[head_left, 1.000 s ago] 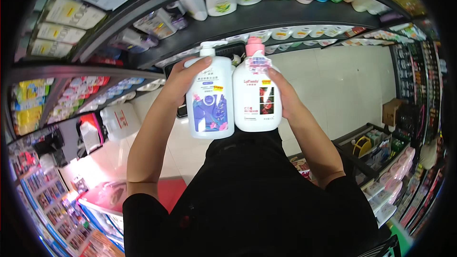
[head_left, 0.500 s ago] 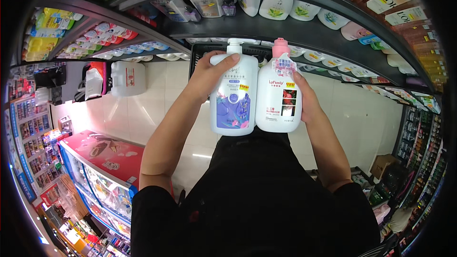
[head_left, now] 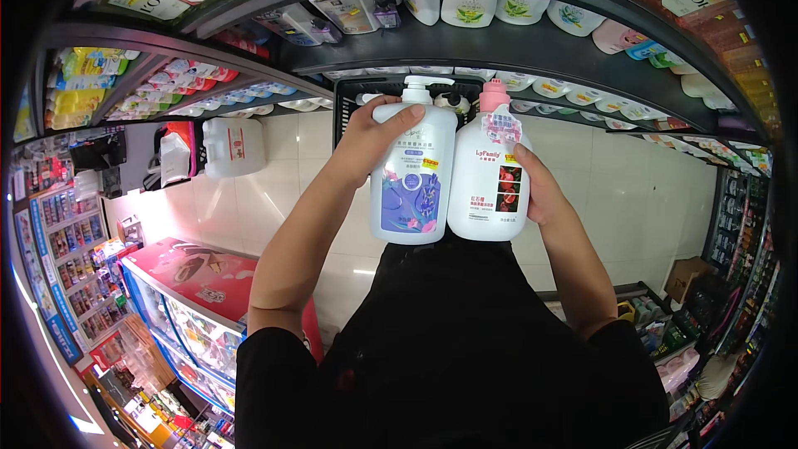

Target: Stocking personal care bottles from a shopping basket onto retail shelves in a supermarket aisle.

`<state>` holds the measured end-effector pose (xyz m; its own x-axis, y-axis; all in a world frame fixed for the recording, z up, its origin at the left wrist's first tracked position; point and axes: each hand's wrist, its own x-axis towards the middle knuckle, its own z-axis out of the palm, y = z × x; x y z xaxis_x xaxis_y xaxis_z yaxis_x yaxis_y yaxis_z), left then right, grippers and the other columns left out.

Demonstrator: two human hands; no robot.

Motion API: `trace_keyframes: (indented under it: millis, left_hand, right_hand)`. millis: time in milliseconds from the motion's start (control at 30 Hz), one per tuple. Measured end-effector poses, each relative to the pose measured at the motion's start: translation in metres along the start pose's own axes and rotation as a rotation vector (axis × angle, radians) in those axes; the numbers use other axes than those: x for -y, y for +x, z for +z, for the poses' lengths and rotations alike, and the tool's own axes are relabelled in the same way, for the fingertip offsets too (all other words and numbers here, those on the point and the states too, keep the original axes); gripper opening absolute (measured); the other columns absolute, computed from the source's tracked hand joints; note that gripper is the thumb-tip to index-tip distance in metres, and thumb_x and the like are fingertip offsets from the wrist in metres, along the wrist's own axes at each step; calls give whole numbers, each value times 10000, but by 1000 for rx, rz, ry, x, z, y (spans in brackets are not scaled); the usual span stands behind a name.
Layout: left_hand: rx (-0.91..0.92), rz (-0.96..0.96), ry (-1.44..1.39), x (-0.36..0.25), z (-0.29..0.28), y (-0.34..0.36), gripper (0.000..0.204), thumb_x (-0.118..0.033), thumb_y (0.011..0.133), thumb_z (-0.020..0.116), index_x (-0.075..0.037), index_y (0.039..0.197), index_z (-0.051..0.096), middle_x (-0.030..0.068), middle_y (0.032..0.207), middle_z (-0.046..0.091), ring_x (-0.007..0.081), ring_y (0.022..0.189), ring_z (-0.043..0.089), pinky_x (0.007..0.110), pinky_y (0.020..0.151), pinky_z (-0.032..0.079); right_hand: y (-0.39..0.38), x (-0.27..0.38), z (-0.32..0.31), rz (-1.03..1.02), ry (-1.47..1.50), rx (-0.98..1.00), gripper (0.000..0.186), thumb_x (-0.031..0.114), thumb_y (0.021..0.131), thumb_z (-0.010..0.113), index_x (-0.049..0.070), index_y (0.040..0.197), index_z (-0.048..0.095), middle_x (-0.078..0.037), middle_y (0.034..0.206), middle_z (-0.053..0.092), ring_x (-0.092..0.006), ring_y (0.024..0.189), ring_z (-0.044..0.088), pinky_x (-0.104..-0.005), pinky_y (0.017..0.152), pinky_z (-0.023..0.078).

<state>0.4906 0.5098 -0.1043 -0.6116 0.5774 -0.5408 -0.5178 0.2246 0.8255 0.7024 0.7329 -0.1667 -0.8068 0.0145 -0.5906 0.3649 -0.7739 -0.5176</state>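
Observation:
Two large pump bottles are held upright side by side in front of my body, their printed fronts facing up to me. My left hand [head_left: 378, 140] grips the left one, a white pump bottle [head_left: 411, 191] with a purple floral label and a white pump head, its thumb across the shoulder. My right hand [head_left: 539, 187] is wrapped round the right edge of the other, a white bottle with a pink pump [head_left: 485, 199], a paper tag at its neck and a red fruit picture. Behind them, a black shopping basket [head_left: 342, 100] is partly covered; some bottles show inside it.
Dark shelves [head_left: 366, 54] with rows of bottles curve across the far side. A white jug [head_left: 234, 147] stands at the left on the tiled floor [head_left: 307, 191]. Nearer on the left is a red-topped freezer [head_left: 195, 270]. A cardboard box [head_left: 686, 277] and stocked racks are at the right.
Both bottles have shifted slightly down in the view, still in my hands. My view has moved a little, and more of the basket shows behind the bottles.

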Motion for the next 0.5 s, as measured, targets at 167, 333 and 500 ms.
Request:
trace_keyframes:
  millis: [167,333,500]
  left_hand:
    - [-23,11,24,2,-5,-2,732,-383,828,884,72,1304,564,169,1090,714,226,944,732,345,809,603]
    - [-73,-33,116,33,-24,8,768,-400,819,887,70,1333,564,167,1107,711,233,955,732,352,812,603]
    - [-7,-130,114,52,-37,32,792,-389,809,895,78,1353,559,160,1117,710,224,966,726,340,832,589]
  right_hand:
    - [-2,-8,8,-88,-55,-28,605,436,1003,636,-13,1396,534,-177,1263,697,-263,1092,727,-424,965,595]
    - [2,-38,-4,-87,109,-47,599,437,997,635,-11,1385,545,-167,1245,707,-255,1074,732,-425,964,593]
    - [-5,-57,-15,-144,196,-189,569,454,1015,601,6,1364,568,-161,1209,721,-250,1063,735,-418,943,600]
